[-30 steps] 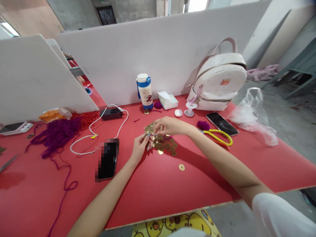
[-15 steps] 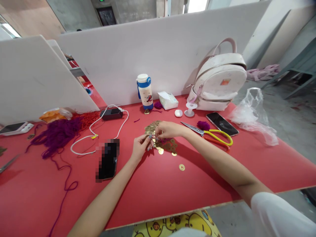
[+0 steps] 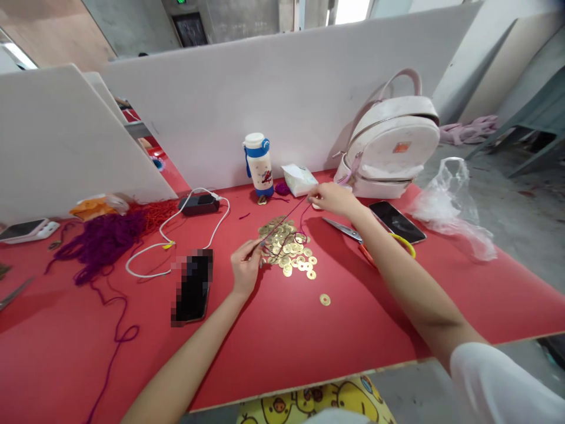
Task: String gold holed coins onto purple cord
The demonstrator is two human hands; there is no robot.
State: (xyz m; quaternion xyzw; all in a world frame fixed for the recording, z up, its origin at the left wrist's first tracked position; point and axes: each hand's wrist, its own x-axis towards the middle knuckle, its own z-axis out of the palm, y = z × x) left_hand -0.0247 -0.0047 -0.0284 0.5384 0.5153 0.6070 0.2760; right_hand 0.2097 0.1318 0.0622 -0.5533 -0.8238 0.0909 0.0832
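Note:
A purple yarn strand (image 3: 286,217) runs slantwise between my two hands, above a pile of brass-coloured coins with square holes (image 3: 291,250). My left hand (image 3: 246,263) pinches its lower end at the left side of the pile; whether a coin is also between those fingers is hidden. Up and to the right, near the tissue pack (image 3: 300,179), my right hand (image 3: 333,198) pinches the other end. A loose loop of yarn hangs from the right hand down onto the coins. One single coin (image 3: 325,300) lies apart, closer to the table's front edge.
Scissors (image 3: 344,229) with yellow and orange handles lie partly under my right forearm, beside a phone (image 3: 397,221). Another phone (image 3: 194,288) lies left of my left hand. A bottle (image 3: 259,165), a backpack (image 3: 392,147) and purple yarn (image 3: 106,241) are farther off.
My right hand has moved up and right, away from the left hand, drawing the yarn out between them. My left hand has shifted slightly left, and the coin pile shows more.

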